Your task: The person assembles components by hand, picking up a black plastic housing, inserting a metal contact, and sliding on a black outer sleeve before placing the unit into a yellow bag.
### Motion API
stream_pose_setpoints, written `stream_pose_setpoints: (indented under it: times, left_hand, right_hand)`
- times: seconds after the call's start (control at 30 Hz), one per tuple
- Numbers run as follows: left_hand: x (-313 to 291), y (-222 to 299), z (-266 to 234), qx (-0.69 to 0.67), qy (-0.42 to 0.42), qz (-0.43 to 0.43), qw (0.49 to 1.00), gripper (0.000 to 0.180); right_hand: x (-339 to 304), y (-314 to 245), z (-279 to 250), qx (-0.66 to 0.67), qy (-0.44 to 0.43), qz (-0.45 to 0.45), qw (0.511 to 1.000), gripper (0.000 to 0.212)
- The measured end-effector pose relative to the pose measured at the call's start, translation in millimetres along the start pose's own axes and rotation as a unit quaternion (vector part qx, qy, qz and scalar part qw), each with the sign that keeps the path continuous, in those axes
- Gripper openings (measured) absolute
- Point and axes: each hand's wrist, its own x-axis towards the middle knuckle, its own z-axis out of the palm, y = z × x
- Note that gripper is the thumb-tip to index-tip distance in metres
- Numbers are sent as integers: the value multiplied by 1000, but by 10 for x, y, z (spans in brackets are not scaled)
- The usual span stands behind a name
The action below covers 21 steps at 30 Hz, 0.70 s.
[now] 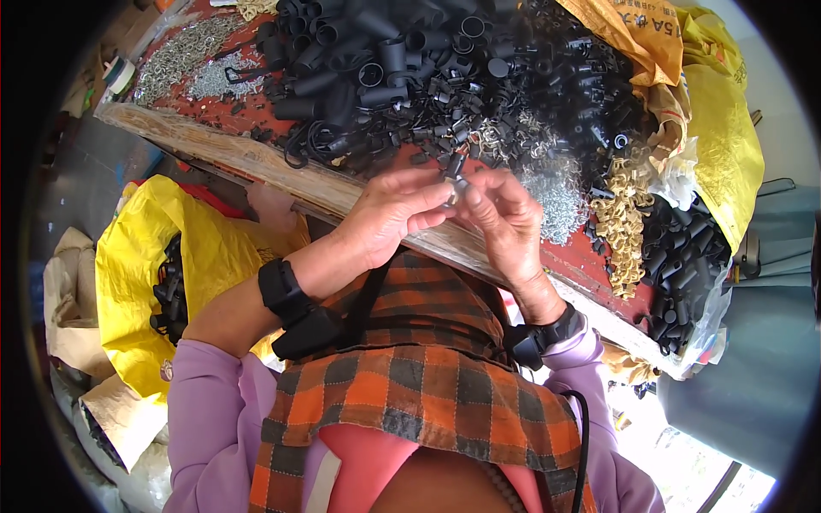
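Just over the table's front edge, my two hands meet around a small black plastic part (456,164) with a shiny metallic-looking bit at its lower end. My left hand (389,214) pinches it from the left, thumb and fingertips closed. From the right, the closed thumb and fingers of my right hand (505,214) press on the same part. My fingertips cover much of it, so its exact kind is unclear. Right behind the hands lie small black clips (457,107) and a heap of tiny silvery screws or pins (556,201).
Black plastic tubes (389,56) are heaped at the back of the red table (256,126). Brass-coloured pieces (623,214) lie to the right, silvery metal pieces (184,64) far left. A yellow sack (128,265) stands at left; another yellow sack (723,111) leans at right.
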Motion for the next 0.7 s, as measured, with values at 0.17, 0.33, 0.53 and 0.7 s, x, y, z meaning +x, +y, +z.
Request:
stream_pose_setpoints:
  times: [0.17,0.33,0.53,0.7]
  left_hand:
    - [1,56,22,2,-24,-12,1000,26]
    - [16,9,9,18,-27,-31,999,26]
    - [1,-28,17,-10,-38,-42,998,24]
    - [-18,-50,53,-18,-98,-49,994,27]
  right_hand:
    - [78,-126,-196,-13,-84,72,994,8]
    - [113,-289,-188,-236,-106,29,965,10]
    - [38,-142,-23,-192,3,-6,981,13]
    - [-25,-48,18,-276,45,-148,949,12]
